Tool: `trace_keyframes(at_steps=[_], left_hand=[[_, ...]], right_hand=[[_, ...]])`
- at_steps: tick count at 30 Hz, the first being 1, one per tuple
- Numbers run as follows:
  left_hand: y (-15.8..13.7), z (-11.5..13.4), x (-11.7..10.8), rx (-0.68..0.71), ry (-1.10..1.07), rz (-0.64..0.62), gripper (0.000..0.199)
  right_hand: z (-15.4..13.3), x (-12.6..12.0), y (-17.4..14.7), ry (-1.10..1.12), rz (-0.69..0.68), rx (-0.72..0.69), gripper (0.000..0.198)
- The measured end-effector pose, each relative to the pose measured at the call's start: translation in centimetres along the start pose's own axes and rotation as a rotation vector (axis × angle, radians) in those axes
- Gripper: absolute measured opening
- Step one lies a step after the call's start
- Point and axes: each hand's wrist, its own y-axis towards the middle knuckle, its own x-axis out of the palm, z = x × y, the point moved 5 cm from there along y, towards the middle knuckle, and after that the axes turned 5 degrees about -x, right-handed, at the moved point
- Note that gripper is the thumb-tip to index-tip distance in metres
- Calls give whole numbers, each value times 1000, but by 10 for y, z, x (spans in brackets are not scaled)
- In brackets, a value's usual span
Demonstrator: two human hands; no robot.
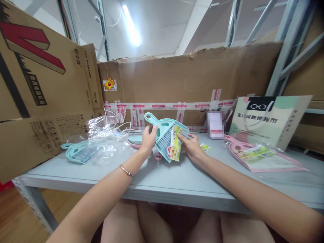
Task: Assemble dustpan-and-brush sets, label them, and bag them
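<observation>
A mint-green dustpan [165, 123] is held up above the table, tilted, with a small grey-bristled brush [163, 140] nested in it. My left hand [149, 137] is closed around it near the handle, thumb on top. A yellow-green and white label card [174, 145] lies over the bristles. My right hand [192, 147] pinches this card against the dustpan's right side, thumb in front; its other fingers are partly hidden behind. Below the dustpan, a pink handle end [158, 156] shows on the table. Another label card [205, 147] lies just right of my right hand.
On the grey table [177, 184], a bagged pink dustpan set [263, 157] lies right and a bagged mint set [79, 152] left, beside crumpled clear plastic [108, 152]. A paper bag [270, 118] stands right. Cardboard boxes [162, 81] wall the back and left.
</observation>
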Motion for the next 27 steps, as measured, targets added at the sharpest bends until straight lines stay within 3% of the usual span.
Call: trace_keyframes(at_steps=[5,7,10,13,15,18,27], left_hand=[[-1,-4,1,-49,-2,-31,34],[-3,-7,3,-109,3,-67,36],[-9,-12,9,-238,24,-174,48],[-16,-13,14,-322,123,-245,72],[-19,-13,14,-297,217,-260,86],[-19,-10,15,-165,314,-264,90],[-16,-2,13,-108,258,-252,96]], right_hand=[[2,6,-2,0,-147,62,31],[2,3,0,-3,-129,50,25],[4,-2,4,17,-54,-9,25],[4,-5,7,10,-12,-101,32],[4,-6,9,-7,11,-164,37],[3,-7,10,-9,25,-204,41],[0,2,3,142,-57,-20,33]])
